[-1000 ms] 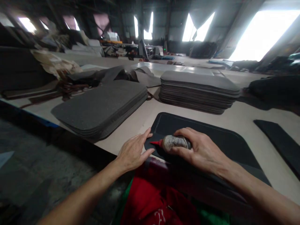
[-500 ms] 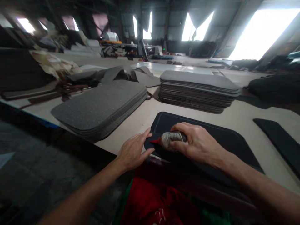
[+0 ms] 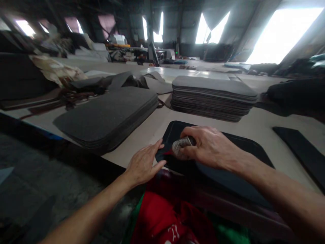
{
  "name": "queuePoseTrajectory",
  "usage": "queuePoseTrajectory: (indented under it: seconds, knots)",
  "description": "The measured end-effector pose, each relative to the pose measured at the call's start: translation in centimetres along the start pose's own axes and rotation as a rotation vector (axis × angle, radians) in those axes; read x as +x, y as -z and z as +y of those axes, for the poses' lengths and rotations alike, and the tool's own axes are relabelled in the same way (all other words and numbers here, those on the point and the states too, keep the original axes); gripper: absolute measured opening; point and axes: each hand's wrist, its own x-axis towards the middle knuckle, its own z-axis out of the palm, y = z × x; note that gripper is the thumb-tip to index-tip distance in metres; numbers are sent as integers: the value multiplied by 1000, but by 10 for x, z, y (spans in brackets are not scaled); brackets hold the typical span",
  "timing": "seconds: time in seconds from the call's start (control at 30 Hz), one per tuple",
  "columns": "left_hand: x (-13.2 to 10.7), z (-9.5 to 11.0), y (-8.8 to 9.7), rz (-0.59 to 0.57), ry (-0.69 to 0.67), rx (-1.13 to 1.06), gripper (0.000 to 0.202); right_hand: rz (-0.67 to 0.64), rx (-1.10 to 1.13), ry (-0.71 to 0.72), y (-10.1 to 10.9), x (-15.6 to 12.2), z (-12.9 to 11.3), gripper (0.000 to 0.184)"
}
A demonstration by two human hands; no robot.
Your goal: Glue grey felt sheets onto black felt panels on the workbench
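A dark, round-cornered panel (image 3: 243, 144) lies on the table in front of me, with a pale line running just inside its edge. My right hand (image 3: 208, 145) is wrapped round a smudged, pale squeeze bottle (image 3: 179, 148). Its red nozzle (image 3: 168, 152) points left, low over the panel's left end; whether the tip touches the surface I cannot tell. At that same end, my left hand (image 3: 144, 162) rests with its fingers stretched out and its thumb apart, fingertips at the panel's edge. Nothing is held in it.
Behind the panel stands a tall stack of grey rounded panels (image 3: 213, 98). Another stack (image 3: 109, 115) sits to the left, near the table's front edge. A dark strip (image 3: 301, 152) lies at the right. Loose grey sheets (image 3: 124, 79) and brown straps (image 3: 73, 98) are heaped further back.
My right hand has shifted slightly left and up with the bottle, which shows less of its nozzle. The left hand stays in place at the panel's edge. The view has moved a little.
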Motion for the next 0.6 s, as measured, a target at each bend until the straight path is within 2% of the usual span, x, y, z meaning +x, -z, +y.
queuePoseTrajectory:
  seconds: [0.07, 0.23, 0.4, 0.6]
  knots:
    - [0, 0, 0, 5, -2, 7, 79, -2, -5, -14, 3, 1, -1, 22]
    - [1, 0, 1, 1, -4, 23, 79, 10, -24, 53, 4, 4, -2, 21]
    - [0, -1, 0, 3, -6, 32, 77, -14, -10, -19, 7, 4, 1, 21]
    - [2, 0, 1, -14, 7, 29, 75, -31, -28, -27, 15, -7, 9, 19]
